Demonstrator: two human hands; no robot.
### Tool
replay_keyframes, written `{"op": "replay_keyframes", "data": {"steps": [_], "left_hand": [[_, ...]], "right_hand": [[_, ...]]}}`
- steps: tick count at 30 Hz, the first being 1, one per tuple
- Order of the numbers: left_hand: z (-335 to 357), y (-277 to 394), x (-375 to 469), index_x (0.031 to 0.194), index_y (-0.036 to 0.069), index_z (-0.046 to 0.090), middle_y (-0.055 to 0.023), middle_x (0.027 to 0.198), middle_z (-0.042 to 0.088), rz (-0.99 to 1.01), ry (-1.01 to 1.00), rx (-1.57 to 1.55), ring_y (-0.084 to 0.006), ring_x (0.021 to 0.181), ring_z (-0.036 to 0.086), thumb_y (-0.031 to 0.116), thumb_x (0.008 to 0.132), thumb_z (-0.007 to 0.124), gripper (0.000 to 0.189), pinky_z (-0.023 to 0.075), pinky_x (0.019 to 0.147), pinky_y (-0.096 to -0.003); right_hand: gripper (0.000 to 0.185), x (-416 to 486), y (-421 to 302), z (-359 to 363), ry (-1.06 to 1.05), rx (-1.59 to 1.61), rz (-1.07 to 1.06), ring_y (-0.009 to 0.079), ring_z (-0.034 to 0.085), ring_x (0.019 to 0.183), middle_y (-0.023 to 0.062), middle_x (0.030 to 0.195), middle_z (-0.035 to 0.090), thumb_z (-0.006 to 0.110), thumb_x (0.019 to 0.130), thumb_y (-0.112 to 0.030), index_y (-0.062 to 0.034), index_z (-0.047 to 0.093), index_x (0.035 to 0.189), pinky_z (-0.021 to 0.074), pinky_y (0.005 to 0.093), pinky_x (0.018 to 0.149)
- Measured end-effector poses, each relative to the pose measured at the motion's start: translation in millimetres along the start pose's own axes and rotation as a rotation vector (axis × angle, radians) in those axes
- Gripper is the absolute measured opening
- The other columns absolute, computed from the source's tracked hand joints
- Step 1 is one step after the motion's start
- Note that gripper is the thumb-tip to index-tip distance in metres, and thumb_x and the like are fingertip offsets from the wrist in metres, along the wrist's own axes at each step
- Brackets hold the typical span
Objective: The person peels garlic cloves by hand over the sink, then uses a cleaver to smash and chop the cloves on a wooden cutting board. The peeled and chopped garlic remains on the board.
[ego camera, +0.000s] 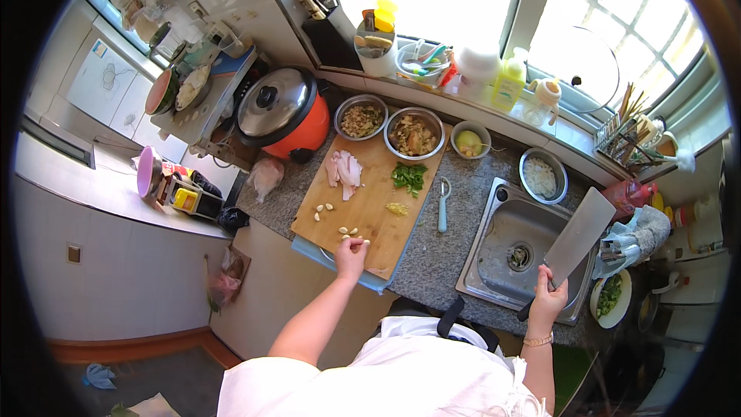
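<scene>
My left hand point(351, 258) is at the near edge of a wooden cutting board point(370, 176), its fingertips on a garlic clove beside several other peeled cloves point(343, 230). Out over the right side of the steel sink, my right hand point(549, 295) grips a cleaver point(580, 236) by its handle, the broad blade pointing up and away. On the board lie raw pale meat slices point(345, 174), chopped green pepper point(409, 178) and a little pile of minced garlic point(397, 208). A peeler point(443, 205) with a light blue handle rests on the counter right of the board.
Steel bowls of chopped food point(361, 117) and browned pieces point(413, 133) overlap the board's far edge. An orange cooker point(289, 116) stands left. Beyond the sink point(498, 255) are a bowl of white pieces point(543, 176) and, right, a bowl of greens point(610, 299). Bottles line the windowsill.
</scene>
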State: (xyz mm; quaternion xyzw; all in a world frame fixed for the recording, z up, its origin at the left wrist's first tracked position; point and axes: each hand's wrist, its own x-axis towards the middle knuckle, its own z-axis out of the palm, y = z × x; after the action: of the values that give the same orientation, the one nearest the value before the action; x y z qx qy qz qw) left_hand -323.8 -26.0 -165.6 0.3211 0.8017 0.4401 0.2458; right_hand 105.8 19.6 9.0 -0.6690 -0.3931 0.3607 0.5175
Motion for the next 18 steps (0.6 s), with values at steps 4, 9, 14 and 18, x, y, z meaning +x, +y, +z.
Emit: {"op": "replay_keyframes", "data": {"steps": [4,9,14,18], "left_hand": [[-11.7,-21.9,13.3,0.083,0.017,0.073,-0.0018,0.091,0.069,0.173,0.022,0.439,-0.0279,0.099,0.059,0.025,0.078,0.084,0.014,0.0433,0.092,-0.0459],[-27.5,-27.3,53.2,0.085,0.019,0.074,-0.0006,0.105,0.067,0.274,0.154,0.547,-0.0262,0.108,0.056,0.031,0.08,0.082,0.016,0.0405,0.096,-0.047],[-42.4,5.1,116.5,0.095,0.018,0.074,-0.0009,0.105,0.068,0.25,0.157,0.711,-0.0262,0.111,0.055,0.035,0.083,0.08,0.022,0.0355,0.101,-0.0465],[-44.4,0.8,136.1,0.099,0.017,0.074,-0.0016,0.103,0.071,0.238,0.019,0.87,-0.026,0.113,0.055,0.033,0.085,0.078,0.022,0.0343,0.103,-0.0465]], "right_hand": [[0.01,-4.3,-4.9,10.5,-0.025,-0.02,-0.032,0.0021,0.054,0.072,-0.0037,0.097,0.068,0.068,0.1,-0.009,-0.0029,0.066,0.107,0.0414,0.0188,0.06],[0.009,-8.1,-10.5,16.7,-0.034,-0.004,-0.041,0.0018,0.055,0.073,-0.0034,0.098,0.069,0.068,0.099,-0.009,-0.0038,0.066,0.106,0.041,0.0183,0.06],[0.009,-12.1,-10.6,17.3,-0.007,-0.01,-0.037,0.0016,0.056,0.074,-0.0028,0.099,0.07,0.069,0.099,-0.01,-0.0048,0.067,0.106,0.0411,0.0182,0.061],[0.009,-18.7,-12.7,16.8,-0.057,-0.016,-0.002,0.0022,0.057,0.074,-0.0023,0.099,0.071,0.069,0.099,-0.009,-0.0041,0.066,0.106,0.0411,0.0188,0.06]]}}
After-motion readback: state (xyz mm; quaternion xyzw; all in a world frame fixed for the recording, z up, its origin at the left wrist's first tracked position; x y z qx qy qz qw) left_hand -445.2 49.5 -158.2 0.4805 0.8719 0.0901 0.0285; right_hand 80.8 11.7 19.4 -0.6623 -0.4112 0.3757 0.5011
